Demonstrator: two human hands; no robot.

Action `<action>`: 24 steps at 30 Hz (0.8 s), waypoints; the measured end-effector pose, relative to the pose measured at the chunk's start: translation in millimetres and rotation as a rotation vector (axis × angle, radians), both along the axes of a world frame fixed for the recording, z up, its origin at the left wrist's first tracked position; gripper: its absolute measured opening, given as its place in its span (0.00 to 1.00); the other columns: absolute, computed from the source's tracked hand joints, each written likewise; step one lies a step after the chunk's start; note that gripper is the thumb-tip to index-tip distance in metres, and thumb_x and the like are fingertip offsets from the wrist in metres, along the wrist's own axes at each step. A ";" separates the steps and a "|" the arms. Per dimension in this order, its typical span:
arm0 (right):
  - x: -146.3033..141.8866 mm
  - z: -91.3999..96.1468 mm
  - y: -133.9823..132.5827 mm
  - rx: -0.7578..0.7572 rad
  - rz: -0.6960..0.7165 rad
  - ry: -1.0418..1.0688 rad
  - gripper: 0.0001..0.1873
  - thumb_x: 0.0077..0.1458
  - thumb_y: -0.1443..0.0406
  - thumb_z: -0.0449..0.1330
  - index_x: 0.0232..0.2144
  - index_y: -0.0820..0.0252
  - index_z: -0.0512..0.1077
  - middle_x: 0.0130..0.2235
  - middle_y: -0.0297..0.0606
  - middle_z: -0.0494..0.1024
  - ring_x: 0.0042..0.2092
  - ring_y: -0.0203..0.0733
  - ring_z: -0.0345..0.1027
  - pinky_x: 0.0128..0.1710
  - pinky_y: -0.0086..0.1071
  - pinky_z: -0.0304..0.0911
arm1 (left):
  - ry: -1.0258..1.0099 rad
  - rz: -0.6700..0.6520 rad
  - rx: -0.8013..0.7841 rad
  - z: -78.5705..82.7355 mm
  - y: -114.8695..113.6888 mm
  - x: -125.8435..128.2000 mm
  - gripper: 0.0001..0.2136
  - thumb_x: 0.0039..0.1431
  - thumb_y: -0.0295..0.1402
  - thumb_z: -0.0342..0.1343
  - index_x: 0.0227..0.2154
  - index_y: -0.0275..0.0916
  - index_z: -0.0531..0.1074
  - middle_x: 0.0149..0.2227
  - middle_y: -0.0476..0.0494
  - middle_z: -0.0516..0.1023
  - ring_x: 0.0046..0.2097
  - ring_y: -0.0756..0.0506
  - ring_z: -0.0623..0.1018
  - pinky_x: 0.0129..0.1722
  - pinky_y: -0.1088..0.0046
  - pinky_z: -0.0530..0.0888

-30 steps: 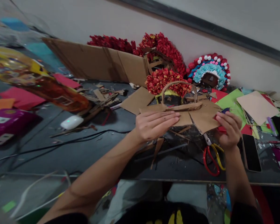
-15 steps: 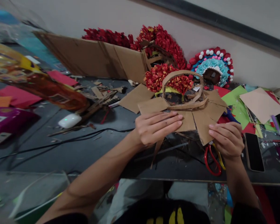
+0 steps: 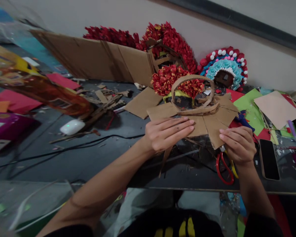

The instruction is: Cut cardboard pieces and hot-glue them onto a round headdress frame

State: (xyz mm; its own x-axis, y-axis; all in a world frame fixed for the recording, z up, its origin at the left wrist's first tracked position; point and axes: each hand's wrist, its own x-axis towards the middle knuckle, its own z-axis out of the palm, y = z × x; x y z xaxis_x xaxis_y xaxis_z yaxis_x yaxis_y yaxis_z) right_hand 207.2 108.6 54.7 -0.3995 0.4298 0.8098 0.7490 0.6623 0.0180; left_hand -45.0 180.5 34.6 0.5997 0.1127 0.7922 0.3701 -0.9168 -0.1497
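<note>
A cardboard piece [image 3: 199,126] with splayed flaps and a curved strip loop [image 3: 174,87] standing up from it is held between my two hands. My left hand [image 3: 166,133] presses its long fingers together over the left front flap, the thumb hidden underneath. At the right, my right hand [image 3: 238,143] pinches the corner of another flap, its fingers curled on top. Narrow slits separate the flaps. Red-handled scissors [image 3: 224,168] lie partly under my right hand, and a blue-handled tool [image 3: 244,120] is just behind it.
A phone [image 3: 269,159] lies to the right, coloured paper sheets [image 3: 249,107] behind it. Red flower-covered shapes [image 3: 171,41] and a beaded headdress [image 3: 224,67] lean on the wall. At left are a bottle [image 3: 51,90], a white mouse-like device [image 3: 72,126], cables [image 3: 88,142] and cardboard scraps.
My right hand and the flap it pinches have shifted slightly up. My left hand stays on its flap. The whole view has moved a little.
</note>
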 end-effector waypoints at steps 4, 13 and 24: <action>7.6 -5.8 6.0 -0.004 -0.004 0.004 0.15 0.56 0.71 0.56 0.45 0.50 0.71 0.41 0.34 0.80 0.41 0.37 0.72 0.43 0.34 0.63 | -0.095 -0.018 -0.011 -5.2 3.6 4.4 0.10 0.59 0.25 0.53 0.43 0.36 0.72 0.41 0.45 0.81 0.46 0.49 0.78 0.45 0.75 0.76; 44.4 -11.0 25.7 -0.100 -0.207 -0.005 0.11 0.53 0.68 0.61 0.39 0.52 0.75 0.38 0.34 0.81 0.42 0.41 0.73 0.47 0.38 0.63 | -0.157 -0.072 -0.015 -10.3 13.6 7.0 0.12 0.59 0.25 0.51 0.44 0.42 0.72 0.40 0.48 0.81 0.43 0.48 0.80 0.41 0.75 0.78; 41.7 -14.7 24.2 0.005 -0.151 -0.006 0.09 0.53 0.69 0.61 0.37 0.52 0.75 0.36 0.32 0.82 0.35 0.37 0.74 0.43 0.37 0.63 | -0.127 -0.046 -0.016 -5.0 4.3 7.0 0.10 0.57 0.24 0.55 0.43 0.38 0.72 0.40 0.46 0.81 0.45 0.49 0.79 0.44 0.77 0.77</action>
State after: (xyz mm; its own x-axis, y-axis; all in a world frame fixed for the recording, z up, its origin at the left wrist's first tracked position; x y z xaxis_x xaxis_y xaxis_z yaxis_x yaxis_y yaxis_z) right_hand 248.9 132.8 40.0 -0.3354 0.4814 0.8098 0.8400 0.5420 0.0257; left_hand -38.0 184.8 29.6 0.4997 0.1011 0.8603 0.3431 -0.9350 -0.0894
